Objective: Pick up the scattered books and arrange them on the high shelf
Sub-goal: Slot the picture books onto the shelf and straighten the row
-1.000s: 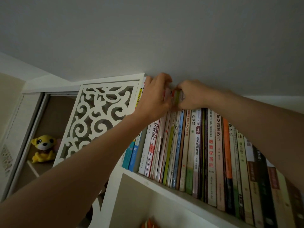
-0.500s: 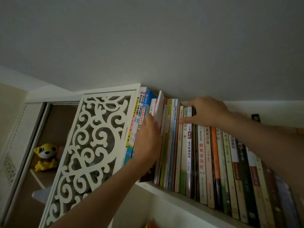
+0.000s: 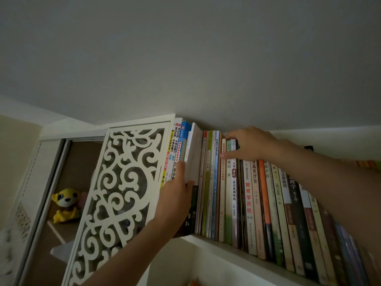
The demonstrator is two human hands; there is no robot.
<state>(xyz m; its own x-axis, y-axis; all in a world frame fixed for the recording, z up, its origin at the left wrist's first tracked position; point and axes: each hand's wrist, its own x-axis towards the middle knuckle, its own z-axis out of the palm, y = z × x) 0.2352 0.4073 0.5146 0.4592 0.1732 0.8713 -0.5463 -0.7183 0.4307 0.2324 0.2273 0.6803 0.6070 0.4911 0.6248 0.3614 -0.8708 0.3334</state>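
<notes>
A long row of upright books point(image 3: 247, 195) fills the high white shelf point(image 3: 237, 249) just under the ceiling. My left hand point(image 3: 177, 201) grips a book with a pale cover point(image 3: 194, 153) near the row's left end; this book sticks out from the row and leans slightly. My right hand point(image 3: 247, 144) rests on the tops of several thin books in the middle of the row, fingers curled over their upper edges and thumb on their spines.
A white carved lattice panel point(image 3: 115, 193) stands at the shelf's left end, touching the first books. Behind it, a yellow plush dog point(image 3: 65, 204) sits in a brown compartment. The ceiling point(image 3: 185, 58) is close above the books.
My left hand has dropped from the book tops to mid-height and drawn the pale book partly out. My right hand has stayed on the tops of the middle books.
</notes>
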